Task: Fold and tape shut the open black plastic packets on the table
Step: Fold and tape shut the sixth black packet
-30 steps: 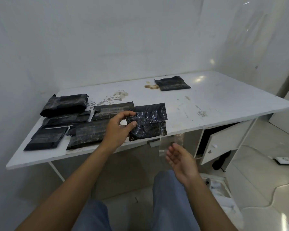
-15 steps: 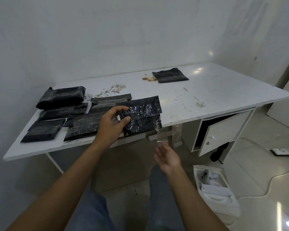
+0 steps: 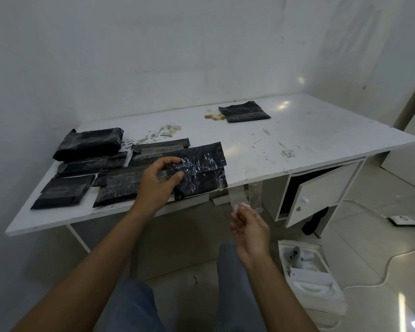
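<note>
Your left hand [image 3: 157, 180] pinches the left edge of the folded black packet [image 3: 201, 171] between thumb and curled fingers, at the table's [image 3: 309, 140] near edge. At 4 o'clock from the packet, your right hand [image 3: 249, 226] touches the lower end of a clear tape strip [image 3: 235, 196] hanging there; whether it pinches the strip, I cannot tell. 5 taped packets [image 3: 120, 185] lie at 9 o'clock. A floor box [image 3: 300, 243] holds white items.

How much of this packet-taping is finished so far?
Done: the packets on the left already look taped. In hand: the left hand grips a folded packet at the table edge while the right hand pinches a tape strip hanging there. Left: sticking that strip on; whether the far packet is taped, I cannot tell.
</note>
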